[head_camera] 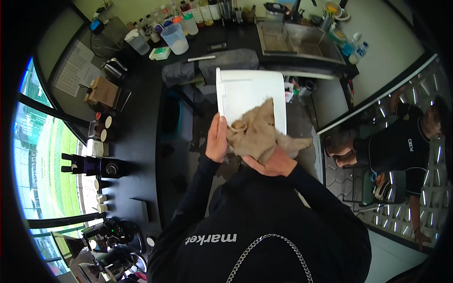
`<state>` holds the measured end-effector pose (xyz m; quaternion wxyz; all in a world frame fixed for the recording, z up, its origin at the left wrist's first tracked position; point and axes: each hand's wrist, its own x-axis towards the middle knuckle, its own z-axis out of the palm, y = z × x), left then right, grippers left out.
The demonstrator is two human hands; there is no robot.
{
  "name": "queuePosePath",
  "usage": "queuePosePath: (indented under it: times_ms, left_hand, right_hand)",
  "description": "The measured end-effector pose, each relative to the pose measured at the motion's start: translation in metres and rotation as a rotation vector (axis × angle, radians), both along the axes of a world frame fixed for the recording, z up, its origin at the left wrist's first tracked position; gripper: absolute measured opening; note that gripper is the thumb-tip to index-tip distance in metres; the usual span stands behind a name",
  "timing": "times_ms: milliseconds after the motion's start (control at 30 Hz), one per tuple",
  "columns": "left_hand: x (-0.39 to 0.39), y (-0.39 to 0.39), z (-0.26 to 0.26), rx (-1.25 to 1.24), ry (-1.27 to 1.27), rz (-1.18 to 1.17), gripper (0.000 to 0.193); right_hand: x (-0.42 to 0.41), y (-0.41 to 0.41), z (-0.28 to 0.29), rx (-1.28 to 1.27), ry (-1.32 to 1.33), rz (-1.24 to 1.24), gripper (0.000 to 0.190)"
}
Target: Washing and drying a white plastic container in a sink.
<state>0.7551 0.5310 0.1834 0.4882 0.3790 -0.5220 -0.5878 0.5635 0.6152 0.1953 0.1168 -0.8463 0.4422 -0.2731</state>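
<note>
A white rectangular plastic piece (251, 88), a container or a lid, is held up in front of my body. My left hand (217, 138) grips its left lower edge, thumb on the near side. Over its lower part lies a crumpled tan cloth (255, 127), one loose corner trailing off to the right. My right hand (271, 162) holds the cloth from below, fingers partly hidden under the folds. The lower edge of the white piece is covered by the cloth.
Ahead is a black counter with a steel sink (297, 40), a plastic measuring jug (175, 39) and several bottles. A dark cloth (228, 59) hangs at its edge. Along the left counter stand a kettle (114, 69) and paper cups. A person (396, 138) sits beyond the right opening.
</note>
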Motion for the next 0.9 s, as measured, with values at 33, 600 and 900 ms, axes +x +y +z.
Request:
queuePosePath:
  times_ms: [33,600,900]
  left_hand:
    - [0.001,-0.006,-0.002,0.091,0.019,-0.041,0.044]
    - [0.004,-0.051,0.005,-0.141,-0.057,-0.004,0.045]
    - [0.016,-0.048,-0.003,-0.309,-0.218,0.045,0.046]
  right_hand:
    - [-0.004,-0.012,0.001,0.058,0.116,-0.016,0.062]
    - [-0.019,-0.150,-0.005,0.118,-0.367,-0.579,0.053]
    - [-0.011,-0.174,-0.031,0.045,-0.653,-0.466,0.044]
